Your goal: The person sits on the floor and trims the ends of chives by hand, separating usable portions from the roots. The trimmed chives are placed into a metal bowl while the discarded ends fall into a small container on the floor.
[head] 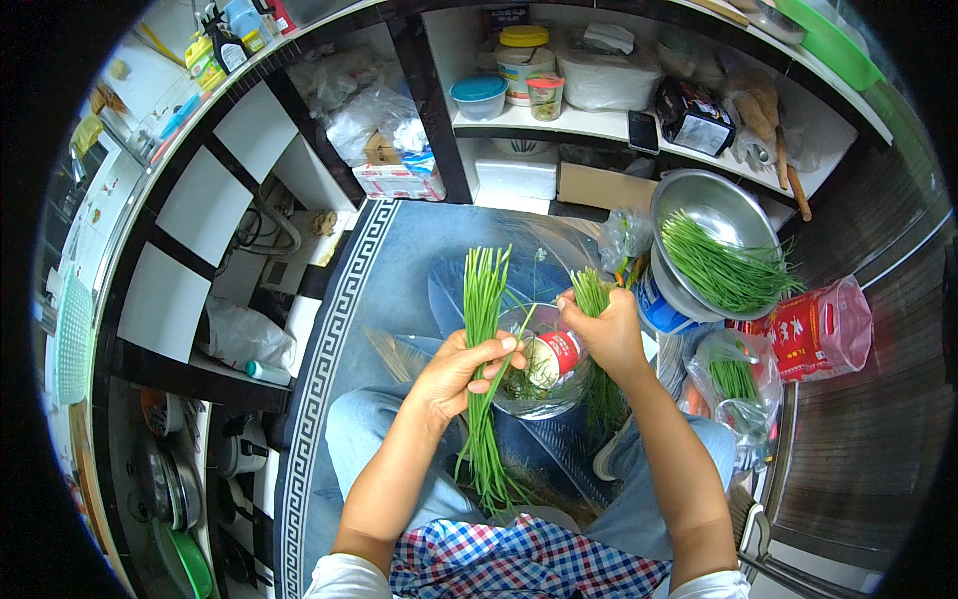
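A thick bunch of long green garlic chives [485, 292] is gripped upright in my left hand [464, 367], its leaves hanging down past my wrist. One loose stalk [520, 341] leans out from between those fingers to the right. My right hand [617, 329] holds a second bunch of chives [591, 288] by its pale ends, leaves drooping below. Between and below both hands stands a clear plastic-lined bin [535, 408] on the rug. Chive scraps [520, 385] and a round container with a red label [557, 356] lie inside it.
At right, a steel basin [718, 191] holding chives [722, 269] rests on a bucket [658, 303]. Near it are a red plastic bag [812, 329] and a clear bag of chives [730, 378]. Cabinets [183, 202] line the left; a shelf [591, 123] with tubs and a phone [643, 131] lies ahead.
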Demonstrator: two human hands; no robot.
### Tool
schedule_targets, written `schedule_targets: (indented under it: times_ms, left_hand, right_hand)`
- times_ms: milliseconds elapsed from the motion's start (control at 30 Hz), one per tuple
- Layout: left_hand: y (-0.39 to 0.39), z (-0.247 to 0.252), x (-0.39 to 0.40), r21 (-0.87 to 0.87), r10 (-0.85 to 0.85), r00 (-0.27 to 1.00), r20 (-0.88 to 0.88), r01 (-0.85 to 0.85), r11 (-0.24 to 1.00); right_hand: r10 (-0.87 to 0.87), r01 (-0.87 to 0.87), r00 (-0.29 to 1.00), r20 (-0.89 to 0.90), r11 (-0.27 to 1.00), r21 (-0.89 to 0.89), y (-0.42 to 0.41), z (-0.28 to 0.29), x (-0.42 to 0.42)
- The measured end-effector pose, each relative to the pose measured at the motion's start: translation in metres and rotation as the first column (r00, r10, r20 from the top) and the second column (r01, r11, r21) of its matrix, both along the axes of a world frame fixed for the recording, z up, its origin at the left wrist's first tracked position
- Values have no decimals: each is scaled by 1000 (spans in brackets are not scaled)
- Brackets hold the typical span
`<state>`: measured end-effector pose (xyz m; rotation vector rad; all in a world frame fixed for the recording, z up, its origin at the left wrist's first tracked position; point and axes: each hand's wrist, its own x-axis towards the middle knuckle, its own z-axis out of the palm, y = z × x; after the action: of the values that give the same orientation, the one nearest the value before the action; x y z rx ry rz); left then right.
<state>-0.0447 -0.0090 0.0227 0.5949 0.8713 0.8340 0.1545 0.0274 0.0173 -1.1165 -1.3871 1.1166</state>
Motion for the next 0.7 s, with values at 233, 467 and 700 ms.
schedule_targets:
  times_ms: [233, 467, 700]
  left_hand:
    - [1, 0, -2, -15, 56, 998, 12, -56, 998]
    - [2, 0, -7, 7, 52, 998, -23, -51, 999]
    - [3, -2, -2, -6, 57, 998, -30, -57, 998]
  right_hand:
    - [60, -53, 985, 159, 997, -52, 4, -10, 0]
    - [180, -172, 979, 98, 981, -86, 5, -12, -4]
    - [186, -227, 970, -154, 920, -319, -2, 1, -8]
